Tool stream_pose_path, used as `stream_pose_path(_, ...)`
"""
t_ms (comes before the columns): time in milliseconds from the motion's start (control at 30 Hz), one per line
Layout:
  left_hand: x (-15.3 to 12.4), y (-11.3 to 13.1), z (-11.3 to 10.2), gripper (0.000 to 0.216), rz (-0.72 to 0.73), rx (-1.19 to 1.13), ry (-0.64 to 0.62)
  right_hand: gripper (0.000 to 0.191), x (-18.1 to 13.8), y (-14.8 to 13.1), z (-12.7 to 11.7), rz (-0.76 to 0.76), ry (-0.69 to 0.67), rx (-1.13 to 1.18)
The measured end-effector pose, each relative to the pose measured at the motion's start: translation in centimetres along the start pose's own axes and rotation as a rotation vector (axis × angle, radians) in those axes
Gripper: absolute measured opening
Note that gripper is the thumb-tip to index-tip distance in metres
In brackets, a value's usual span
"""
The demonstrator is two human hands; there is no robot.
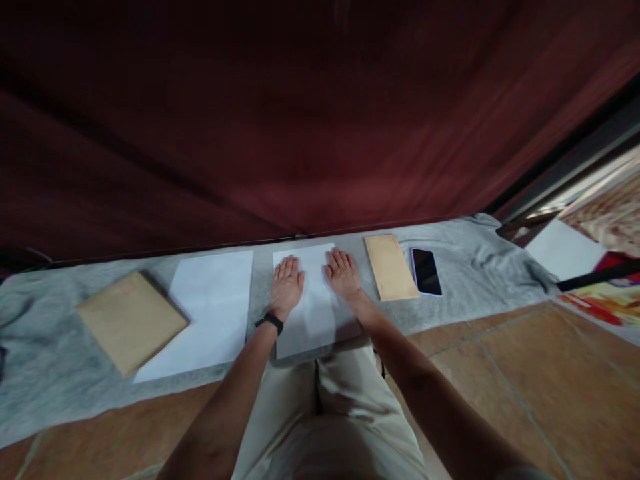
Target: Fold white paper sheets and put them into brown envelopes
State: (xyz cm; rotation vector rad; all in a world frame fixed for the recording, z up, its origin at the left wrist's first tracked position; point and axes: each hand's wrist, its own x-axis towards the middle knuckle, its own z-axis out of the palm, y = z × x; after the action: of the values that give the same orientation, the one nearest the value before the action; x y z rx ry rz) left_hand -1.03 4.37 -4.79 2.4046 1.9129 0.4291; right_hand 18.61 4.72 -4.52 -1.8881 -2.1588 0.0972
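Observation:
A white sheet of paper [313,320] lies on the grey cloth straight in front of me. My left hand [287,285] rests flat near its left edge, fingers stretched forward, with a dark band on the wrist. On the right side of the same sheet my right hand [343,273] lies flat, fingers a little apart. Neither hand grips anything. Just right of my right hand is a tan envelope [391,268]. Another white sheet [213,303] lies to the left, its left part covered by a larger brown envelope or packet [133,322] set at an angle.
A phone [426,271] with a dark screen and pale case lies right of the tan envelope. The grey cloth [470,267] is wrinkled at its right end. A dark red curtain [310,133] hangs behind it. Tiled floor [500,373] runs along the front.

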Motion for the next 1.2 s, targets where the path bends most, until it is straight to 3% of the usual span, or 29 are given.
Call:
stream_pose_path(133,-2.3,-0.2,-0.8,0.061,-0.003,0.002,0.019,0.055,-0.4,0.3,-1.0,0.022,0.016,0.013)
stream_pose_path(233,-5.5,0.7,-1.3,0.060,0.045,-0.021,0.058,0.056,-1.9,-1.0,-1.5,0.026,0.074,0.061)
stream_pose_path(400,-10.7,2.7,-0.9,0.058,0.155,-0.033,0.018,0.052,-7.6,-5.1,-0.9,-0.176,0.066,0.180)
stream_pose_path(533,-12.4,3.1,-0.6,0.058,0.150,-0.014,-0.002,0.049,-11.2,-6.4,-0.2,-0.192,0.024,0.180)
stream_pose_path(1200,-15.2,0.1,-3.4,0.061,-0.041,-0.009,0.076,0.051,-15.6,1.4,-1.6,-0.046,0.107,0.025)
